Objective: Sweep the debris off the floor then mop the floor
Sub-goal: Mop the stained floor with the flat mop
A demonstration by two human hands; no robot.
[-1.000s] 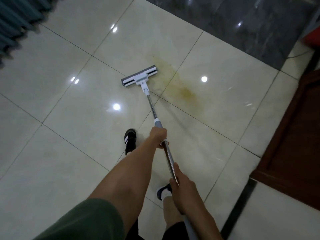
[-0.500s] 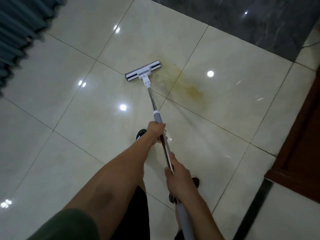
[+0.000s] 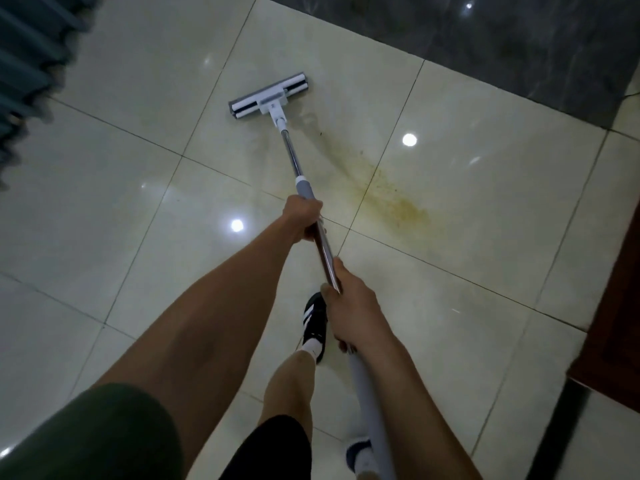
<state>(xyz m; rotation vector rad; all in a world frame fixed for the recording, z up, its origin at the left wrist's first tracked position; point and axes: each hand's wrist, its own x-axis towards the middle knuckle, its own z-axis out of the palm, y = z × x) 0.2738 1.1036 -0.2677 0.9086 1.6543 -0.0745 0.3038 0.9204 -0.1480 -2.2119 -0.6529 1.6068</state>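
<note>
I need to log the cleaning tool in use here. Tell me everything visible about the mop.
The mop has a flat rectangular head in white and grey, lying flat on the cream tiled floor just beyond the yellowish stain. A white joint links the head to a shiny metal pole with a grey collar; the pole's lower end looks like pale grey plastic. It slants back toward the person. The left hand grips it below the collar, the right hand farther down.

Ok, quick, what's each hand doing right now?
Left hand: closed round the mop handle, further down.
Right hand: closed round the same handle, nearer the body.
</note>
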